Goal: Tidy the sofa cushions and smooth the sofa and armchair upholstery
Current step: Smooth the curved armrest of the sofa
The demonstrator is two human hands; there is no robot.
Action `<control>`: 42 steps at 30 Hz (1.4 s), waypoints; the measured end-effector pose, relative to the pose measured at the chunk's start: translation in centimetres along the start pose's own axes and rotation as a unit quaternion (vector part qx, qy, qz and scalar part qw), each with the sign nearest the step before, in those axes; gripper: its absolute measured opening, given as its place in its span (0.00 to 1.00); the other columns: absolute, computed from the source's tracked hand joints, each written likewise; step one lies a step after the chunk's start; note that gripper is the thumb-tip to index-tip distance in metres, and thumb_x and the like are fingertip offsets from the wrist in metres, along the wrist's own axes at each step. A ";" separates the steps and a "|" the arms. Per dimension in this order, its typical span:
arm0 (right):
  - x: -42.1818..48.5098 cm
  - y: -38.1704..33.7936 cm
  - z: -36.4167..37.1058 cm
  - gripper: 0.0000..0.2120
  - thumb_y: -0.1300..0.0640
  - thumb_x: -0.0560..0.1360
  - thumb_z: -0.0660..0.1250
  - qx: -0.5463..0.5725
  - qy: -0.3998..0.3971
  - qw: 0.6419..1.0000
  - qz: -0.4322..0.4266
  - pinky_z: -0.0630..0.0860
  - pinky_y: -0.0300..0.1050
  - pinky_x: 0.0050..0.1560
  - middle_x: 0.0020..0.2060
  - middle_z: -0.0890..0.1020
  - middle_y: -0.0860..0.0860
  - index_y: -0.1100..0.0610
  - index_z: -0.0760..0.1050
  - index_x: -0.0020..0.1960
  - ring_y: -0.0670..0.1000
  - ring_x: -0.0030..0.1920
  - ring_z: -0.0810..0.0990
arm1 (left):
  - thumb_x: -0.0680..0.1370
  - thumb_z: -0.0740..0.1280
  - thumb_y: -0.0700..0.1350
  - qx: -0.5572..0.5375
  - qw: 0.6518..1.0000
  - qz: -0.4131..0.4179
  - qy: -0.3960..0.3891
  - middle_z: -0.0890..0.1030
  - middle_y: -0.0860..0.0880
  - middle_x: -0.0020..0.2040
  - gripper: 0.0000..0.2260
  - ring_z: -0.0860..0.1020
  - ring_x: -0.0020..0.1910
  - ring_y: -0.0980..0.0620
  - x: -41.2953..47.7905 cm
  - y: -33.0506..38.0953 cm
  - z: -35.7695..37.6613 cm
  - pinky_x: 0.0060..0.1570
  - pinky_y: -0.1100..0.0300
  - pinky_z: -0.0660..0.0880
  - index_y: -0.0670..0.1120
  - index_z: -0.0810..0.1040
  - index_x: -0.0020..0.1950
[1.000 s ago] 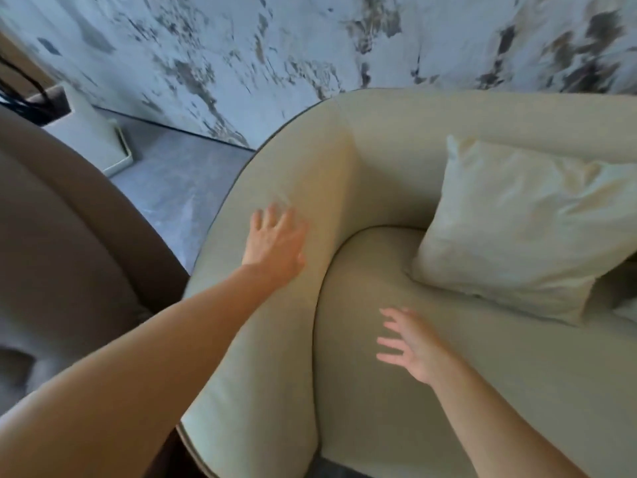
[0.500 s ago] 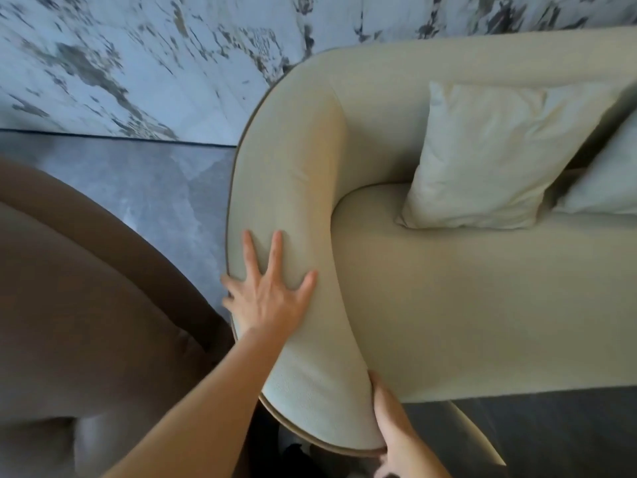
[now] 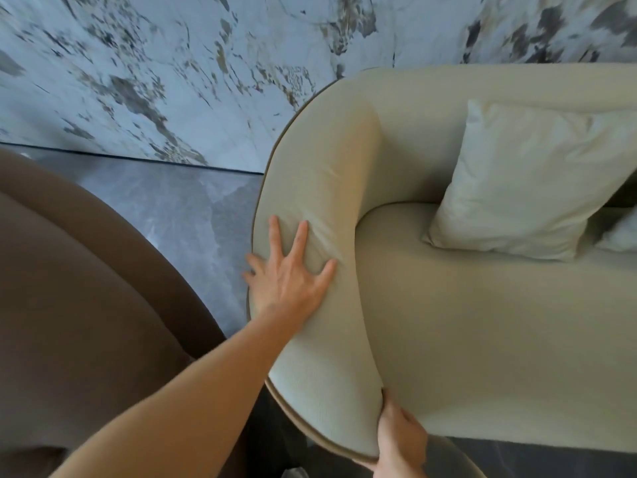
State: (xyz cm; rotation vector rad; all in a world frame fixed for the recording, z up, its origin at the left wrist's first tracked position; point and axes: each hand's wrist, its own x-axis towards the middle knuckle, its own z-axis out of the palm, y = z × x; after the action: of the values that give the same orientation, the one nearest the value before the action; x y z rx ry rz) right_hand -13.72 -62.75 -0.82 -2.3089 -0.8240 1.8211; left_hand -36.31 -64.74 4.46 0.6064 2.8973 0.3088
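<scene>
A cream sofa (image 3: pixel 482 332) fills the right half of the view, its rounded arm curving toward me. My left hand (image 3: pixel 293 274) lies flat on top of that arm with its fingers spread. My right hand (image 3: pixel 400 439) cups the front tip of the arm at the bottom edge, fingers partly hidden under the padding. A pale square cushion (image 3: pixel 527 177) leans upright against the sofa back. The corner of a second cushion (image 3: pixel 620 232) shows at the right edge.
A brown armchair (image 3: pixel 86 305) stands at the left, close to the sofa arm. Grey floor (image 3: pixel 179 215) shows in the narrow gap between them. A marbled wall (image 3: pixel 172 70) runs behind both.
My left hand slid down the sofa arm toward me. My right hand left the seat and came to the front tip of the arm. The view shifted left.
</scene>
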 end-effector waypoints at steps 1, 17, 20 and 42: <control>-0.7 -0.7 0.7 0.15 0.45 0.71 0.75 -0.009 -0.011 1.000 0.010 0.81 0.70 0.49 0.51 0.81 0.61 0.57 0.82 0.42 0.67 0.50 0.80 | 0.68 0.47 0.77 0.005 1.000 0.004 0.001 0.39 0.54 0.80 0.38 0.61 0.67 0.28 1.6 0.4 -0.1 0.62 0.33 0.63 0.68 0.42 0.75; -0.5 -6.4 6.2 0.15 0.45 0.78 0.62 -0.054 -0.025 0.998 0.020 0.81 0.67 0.27 0.58 0.71 0.55 0.54 0.74 0.57 0.69 0.61 0.73 | 0.68 0.48 0.77 0.005 0.999 0.039 -0.013 0.43 0.54 0.80 0.38 0.61 0.66 0.29 9.7 1.9 -1.5 0.60 0.36 0.63 0.68 0.45 0.76; -1.4 -5.7 6.2 0.19 0.43 0.81 0.55 -0.107 -0.039 0.991 -0.073 0.84 0.64 0.45 0.60 0.73 0.54 0.56 0.73 0.62 0.67 0.64 0.74 | 0.68 0.48 0.78 -0.007 0.999 0.037 -0.030 0.43 0.54 0.80 0.38 0.61 0.66 0.28 9.7 2.0 -1.5 0.61 0.34 0.63 0.68 0.45 0.75; -5.4 -7.1 7.0 0.47 0.38 0.65 0.78 0.153 -0.104 0.966 0.180 0.77 0.70 0.59 0.71 0.71 0.61 0.58 0.61 0.73 0.68 0.68 0.73 | 0.62 0.71 0.73 -0.372 0.900 -0.195 -0.121 0.74 0.43 0.69 0.45 0.72 0.67 0.38 7.0 -3.8 1.2 0.67 0.40 0.68 0.52 0.64 0.72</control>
State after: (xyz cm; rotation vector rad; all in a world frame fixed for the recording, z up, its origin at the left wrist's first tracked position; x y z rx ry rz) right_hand -23.45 -60.96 4.69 -2.1972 -0.1174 2.1774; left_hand -43.83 -65.05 1.56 -0.0647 2.3071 1.1026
